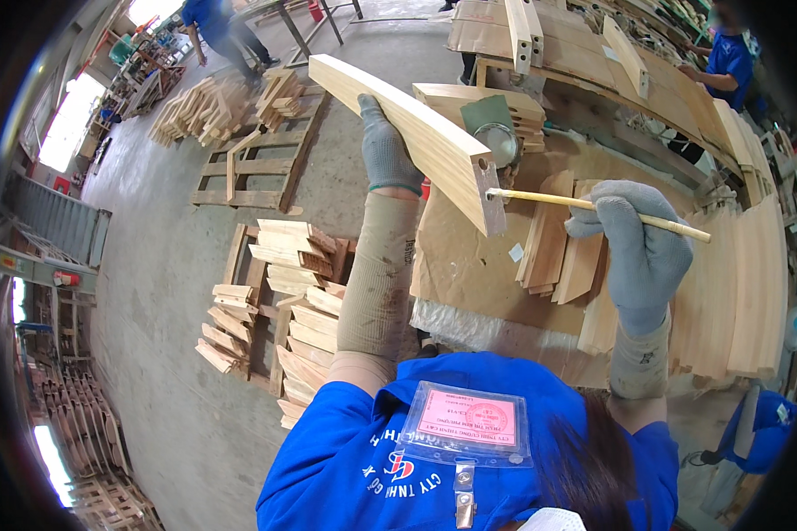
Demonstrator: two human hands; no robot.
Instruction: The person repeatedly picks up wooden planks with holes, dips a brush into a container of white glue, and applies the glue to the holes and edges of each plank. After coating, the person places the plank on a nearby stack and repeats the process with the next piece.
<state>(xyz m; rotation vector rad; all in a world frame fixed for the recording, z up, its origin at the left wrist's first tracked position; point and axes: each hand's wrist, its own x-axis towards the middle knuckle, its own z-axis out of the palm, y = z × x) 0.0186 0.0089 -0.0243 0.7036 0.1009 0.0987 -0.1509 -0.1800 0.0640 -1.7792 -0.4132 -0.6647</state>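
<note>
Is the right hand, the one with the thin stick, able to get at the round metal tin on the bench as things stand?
Probably yes. The tin sits open on the bench just beyond the curved wooden piece that the left hand holds up. The right hand would need to swing its stick around that piece's end.

Curved wooden piece (416, 133) above the bench (469, 257), stick (593, 206) touching its end — cut pieces (283, 292) stacked left, on pallets (257, 159)

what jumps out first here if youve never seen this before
At centre, the gloved left hand holds a long curved wooden piece up at a slant. The gloved right hand points a thin stick at its end face, over a bench with stacked wood pieces. More cut wood lies on pallets on the floor to the left.
</note>
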